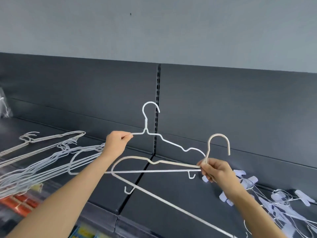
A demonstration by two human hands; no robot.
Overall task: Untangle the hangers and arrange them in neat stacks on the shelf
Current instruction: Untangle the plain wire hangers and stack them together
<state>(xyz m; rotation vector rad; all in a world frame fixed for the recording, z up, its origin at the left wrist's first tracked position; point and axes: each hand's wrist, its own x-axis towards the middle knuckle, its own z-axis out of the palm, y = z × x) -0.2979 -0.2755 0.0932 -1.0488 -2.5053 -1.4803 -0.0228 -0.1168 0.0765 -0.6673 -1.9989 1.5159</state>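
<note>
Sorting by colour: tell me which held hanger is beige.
The beige hanger is gripped at its neck by the right hand; the left hand pinches the white hanger.

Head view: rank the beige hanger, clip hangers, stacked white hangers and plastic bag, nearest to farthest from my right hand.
1. beige hanger: gripped by the right hand.
2. clip hangers: just right.
3. stacked white hangers: left shelf.
4. plastic bag: far left.

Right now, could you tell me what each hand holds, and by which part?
Left hand pinches the white hanger by its shoulder near the neck; right hand grips the beige hanger below its hook.
</note>
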